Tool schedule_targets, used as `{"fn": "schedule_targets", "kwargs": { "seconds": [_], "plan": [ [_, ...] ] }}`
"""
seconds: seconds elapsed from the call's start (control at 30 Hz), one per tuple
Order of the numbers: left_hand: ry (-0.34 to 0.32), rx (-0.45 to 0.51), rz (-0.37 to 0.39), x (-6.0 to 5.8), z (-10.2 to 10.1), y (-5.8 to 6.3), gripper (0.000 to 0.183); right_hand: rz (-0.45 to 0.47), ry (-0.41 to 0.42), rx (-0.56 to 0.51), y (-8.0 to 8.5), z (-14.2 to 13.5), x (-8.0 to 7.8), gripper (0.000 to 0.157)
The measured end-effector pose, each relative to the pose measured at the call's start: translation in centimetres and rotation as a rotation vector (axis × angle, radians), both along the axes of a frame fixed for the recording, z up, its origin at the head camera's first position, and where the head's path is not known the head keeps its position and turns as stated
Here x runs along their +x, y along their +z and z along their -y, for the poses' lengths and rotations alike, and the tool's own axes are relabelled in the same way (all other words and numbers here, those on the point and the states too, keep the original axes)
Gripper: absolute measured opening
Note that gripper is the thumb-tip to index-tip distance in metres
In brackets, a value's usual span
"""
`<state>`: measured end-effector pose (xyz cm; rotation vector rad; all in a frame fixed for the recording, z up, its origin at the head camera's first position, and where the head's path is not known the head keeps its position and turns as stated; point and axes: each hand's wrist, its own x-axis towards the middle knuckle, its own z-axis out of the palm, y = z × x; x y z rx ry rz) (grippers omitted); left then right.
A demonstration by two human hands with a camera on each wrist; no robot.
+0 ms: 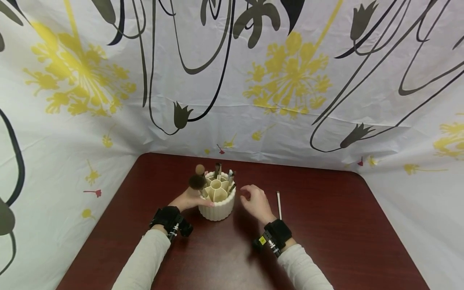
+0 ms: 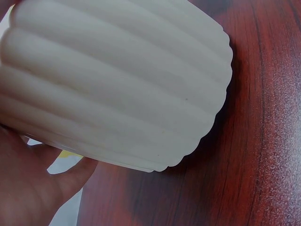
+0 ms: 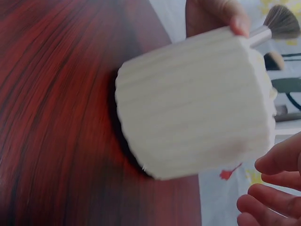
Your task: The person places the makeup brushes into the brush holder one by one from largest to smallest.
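Note:
A cream makeup brush holder (image 1: 216, 212) with ribbed sides and divided compartments stands upright on the table. My left hand (image 1: 189, 199) grips its left side, the thumb over the near rim. Several makeup brushes stand in it, among them a fluffy dark brush (image 3: 283, 22) beside the left thumb. Just right of the holder, my right hand (image 1: 255, 202) has loosely bent fingers (image 3: 277, 157) and nothing in them. In the left wrist view the holder's ribbed wall (image 2: 117, 84) hides most of the left fingers.
On the dark red wooden table (image 1: 326, 225), a thin white stick-like item (image 1: 279, 204) lies right of my right hand, partly hidden by the wrist. A white sheet (image 1: 217, 88) with a flower print hangs behind the table and along its sides.

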<state>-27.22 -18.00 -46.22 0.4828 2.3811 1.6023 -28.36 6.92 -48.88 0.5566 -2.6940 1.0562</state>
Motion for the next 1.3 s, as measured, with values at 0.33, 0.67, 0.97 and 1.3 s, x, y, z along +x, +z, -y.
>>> {"fn": "schedule_targets", "kwargs": {
  "seconds": [0.33, 0.67, 0.97, 1.3],
  "plan": [
    [0.02, -0.003, -0.038, -1.4, 0.8, -2.9, 0.113, 0.025, -0.139, 0.107, -1.0, -3.1, -0.4, 0.026],
    [0.01, 0.024, -0.06, -1.8, 0.9, -3.3, 0.116, 0.093, -0.227, 0.183, -2.1, -6.0, -1.1, 0.028],
    [0.01, 0.02, -0.017, -0.4, 0.1, -0.2, 0.108, 0.163, -0.31, 0.233, -3.0, -8.3, -1.1, 0.031],
    [0.006, 0.014, 0.009, -0.3, -0.1, -0.2, 0.107, 0.217, -0.345, 0.253, -3.5, -9.7, -0.7, 0.03]
  ]
}}
